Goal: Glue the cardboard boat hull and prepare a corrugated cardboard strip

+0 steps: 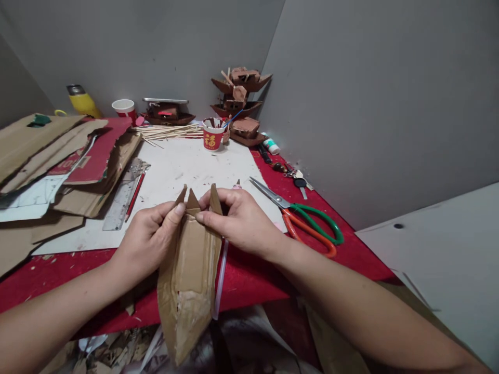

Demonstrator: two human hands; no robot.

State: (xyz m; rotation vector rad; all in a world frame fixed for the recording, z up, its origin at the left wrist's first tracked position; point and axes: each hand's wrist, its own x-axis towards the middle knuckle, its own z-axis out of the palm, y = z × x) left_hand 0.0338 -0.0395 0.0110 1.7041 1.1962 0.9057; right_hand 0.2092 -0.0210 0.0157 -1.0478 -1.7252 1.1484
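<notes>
Both hands grip a long folded cardboard boat hull [193, 259] over the table's front edge. Its near end tapers to a point, and three pointed flaps rise at the far end. My left hand [150, 234] pinches the left side near those flaps, thumb on top. On the right side, my right hand [239, 218] holds the cardboard with its thumb pressed by the middle flap; its other fingers are partly hidden behind. A pale thin stick [221, 278] runs down beside the hull's right edge. Scissors [290, 208] with green and orange handles lie right of my right hand.
Cardboard sheets [42, 156] are piled at the left, near a ruler [120, 202] and red pencil [135, 197]. A paper cup [213, 136], thin wooden sticks [171, 131] and small brown model boats [241, 106] stand at the back. Keys [300, 183] lie by the right wall.
</notes>
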